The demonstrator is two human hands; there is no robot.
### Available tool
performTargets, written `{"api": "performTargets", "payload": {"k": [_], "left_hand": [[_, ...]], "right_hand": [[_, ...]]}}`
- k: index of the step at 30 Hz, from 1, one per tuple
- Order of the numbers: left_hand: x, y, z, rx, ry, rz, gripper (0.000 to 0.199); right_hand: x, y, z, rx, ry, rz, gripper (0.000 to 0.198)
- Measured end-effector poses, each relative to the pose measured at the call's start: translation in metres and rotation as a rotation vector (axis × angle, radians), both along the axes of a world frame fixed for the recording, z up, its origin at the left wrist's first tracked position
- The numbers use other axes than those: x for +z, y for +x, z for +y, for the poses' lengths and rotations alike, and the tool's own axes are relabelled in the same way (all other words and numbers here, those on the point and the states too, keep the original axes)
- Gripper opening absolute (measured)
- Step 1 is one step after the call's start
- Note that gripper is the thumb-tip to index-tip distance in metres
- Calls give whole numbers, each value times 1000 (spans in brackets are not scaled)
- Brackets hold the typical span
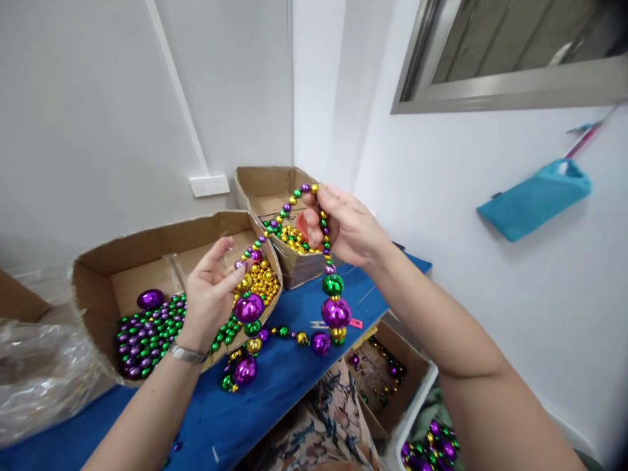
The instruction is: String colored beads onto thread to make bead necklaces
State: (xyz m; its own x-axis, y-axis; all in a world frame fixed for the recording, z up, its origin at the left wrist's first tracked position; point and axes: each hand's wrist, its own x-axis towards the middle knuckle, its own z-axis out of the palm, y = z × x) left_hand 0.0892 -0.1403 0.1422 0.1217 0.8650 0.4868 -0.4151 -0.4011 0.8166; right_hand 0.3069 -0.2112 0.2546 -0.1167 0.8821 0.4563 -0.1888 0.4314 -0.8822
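Purple, green and gold, the shiny bead string [336,313] arches before me, small beads on top, fat ones lower. My right hand [354,226] pinches it at twelve o'clock; my left hand [209,294] holds it between eight and nine. They cover a few beads; whether the lower end rests on the blue desk [289,374] I can't tell. A window [515,39], cut off, sits at two o'clock in the white wall [432,183].

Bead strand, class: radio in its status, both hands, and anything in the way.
Right hand holding bead strand up; left hand supporting its other side. Large purple beads hanging below. Cardboard box of loose beads close behind left hand.
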Motion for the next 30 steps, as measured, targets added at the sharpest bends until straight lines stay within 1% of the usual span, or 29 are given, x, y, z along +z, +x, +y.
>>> {"api": "performTargets", "payload": {"k": [3, 9, 12, 14, 16, 18, 22, 24, 26, 28, 30], "left_hand": [[3, 13, -4, -60, 11, 8, 63], [10, 31, -7, -108, 30, 5, 66], [7, 32, -11, -98, 6, 24, 65], [0, 28, -12, -83, -27, 49, 65], [-13, 21, -11, -67, -67, 72, 67], [-30, 12, -8, -42, -113, 90, 68], [-74, 2, -2, -29, -240, 150, 61], [-97, 4, -2, -60, -306, 142, 57], [-119, 9, -4, -110, -375, 104, 55], [-138, 18, -10, -176, -440, 62, 53], [-154, 29, -19, -243, -491, 18, 50]], "right_hand": [[25, -3, -1, -46, -13, -54, 35], [62, -2, 2, -136, 20, -129, 39], [82, -3, 2, -158, 42, -162, 39], [96, -2, 0, -173, 60, -180, 38], [111, 0, -1, -196, 82, -192, 38], [127, 3, -4, -223, 109, -202, 36], [157, 3, -14, -280, 166, -222, 31], [170, 0, -21, -307, 190, -224, 29], [181, -3, -28, -325, 223, -223, 36], [191, -6, -35, -334, 273, -244, 43], [199, -6, -40, -321, 311, -237, 42]]}}
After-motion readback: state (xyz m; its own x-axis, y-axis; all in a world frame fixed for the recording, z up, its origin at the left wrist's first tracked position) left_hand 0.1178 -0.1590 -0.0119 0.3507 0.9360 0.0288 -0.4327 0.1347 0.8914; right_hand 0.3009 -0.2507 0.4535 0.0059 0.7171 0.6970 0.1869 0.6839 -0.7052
